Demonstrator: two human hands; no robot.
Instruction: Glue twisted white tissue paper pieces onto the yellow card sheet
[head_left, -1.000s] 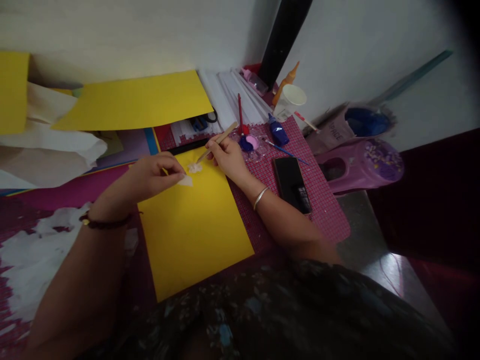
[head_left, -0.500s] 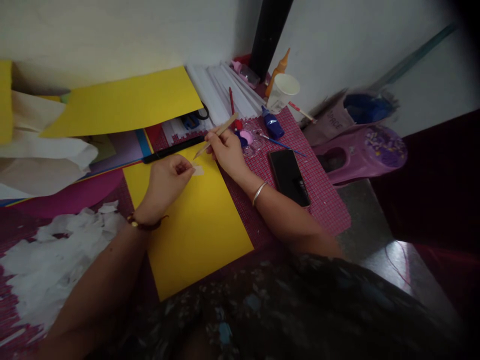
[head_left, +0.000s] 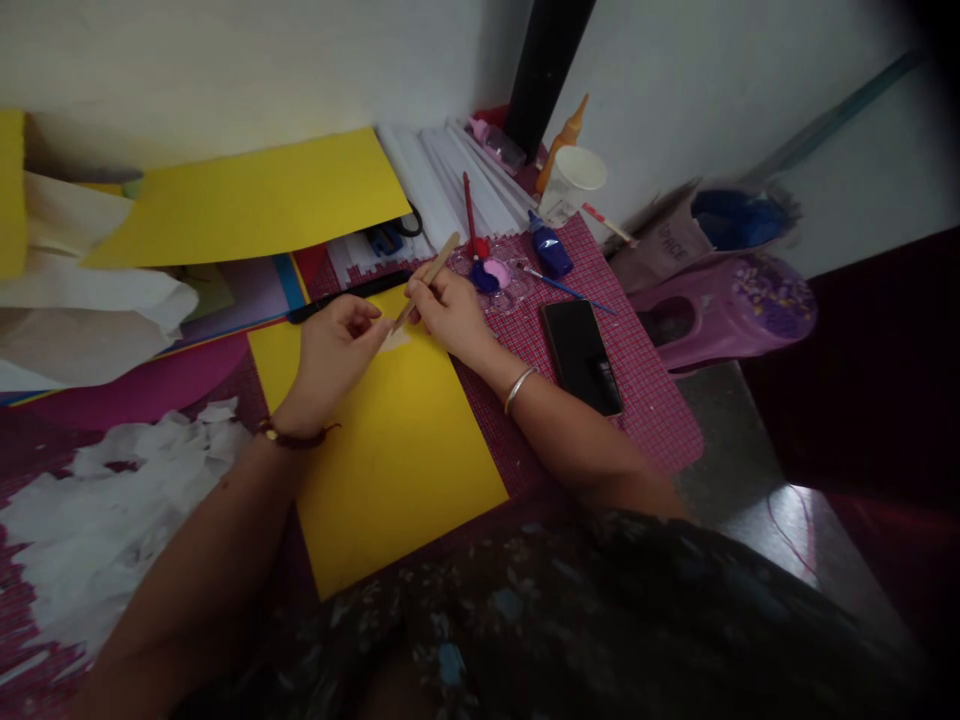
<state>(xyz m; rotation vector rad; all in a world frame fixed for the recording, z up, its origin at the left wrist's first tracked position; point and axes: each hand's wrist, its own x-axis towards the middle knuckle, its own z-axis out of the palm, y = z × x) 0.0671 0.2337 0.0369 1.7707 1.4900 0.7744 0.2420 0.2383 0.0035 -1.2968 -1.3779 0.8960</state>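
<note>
My right hand pinches a thin stick low, near its tip. It is light and stiff. My left hand pins a small, soft paper bit on the yellow sheet.

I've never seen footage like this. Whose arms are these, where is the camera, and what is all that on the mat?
No machine here: the camera sits on a person's head, looking down at their own two hands. The right hand holds a wooden stick like a pen. The left hand pinches a small white scrap against a yellow sheet. The stick's tip meets that scrap. Nearby lie a phone, a paint palette, a blue bottle, a paper cup and torn white paper.
</note>
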